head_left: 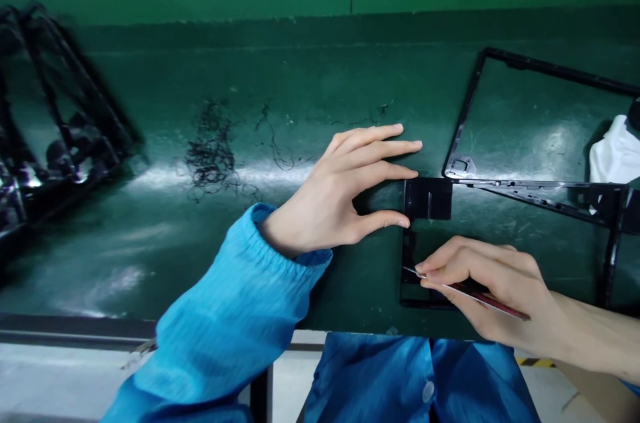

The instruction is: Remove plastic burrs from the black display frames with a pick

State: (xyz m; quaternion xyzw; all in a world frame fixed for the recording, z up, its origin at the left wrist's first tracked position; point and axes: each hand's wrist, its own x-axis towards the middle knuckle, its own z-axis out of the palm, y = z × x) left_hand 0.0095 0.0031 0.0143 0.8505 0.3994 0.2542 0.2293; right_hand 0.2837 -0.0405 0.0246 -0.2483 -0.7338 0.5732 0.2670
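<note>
A black rectangular plastic frame (404,243) lies flat on the green table in front of me. My left hand (350,176) is spread out with its fingers pointing right; the thumb and index fingertips are at the frame's left edge, beside a dark flat panel (430,198) in its corner. In my right hand (493,286) is a slim knife (487,301) with a dark red handle, pinched between thumb and fingers like a pen. Its thin silver tip points left and meets the frame's left side near the lower corner. My right hand covers part of the frame's lower edge.
A second black frame (467,110) lies at the right, partly overlapping the first. Beside it is a crumpled white cloth or glove (616,153). Several black frames (55,110) lean together at the far left. Thin black shavings (213,146) are heaped on the green table (150,230).
</note>
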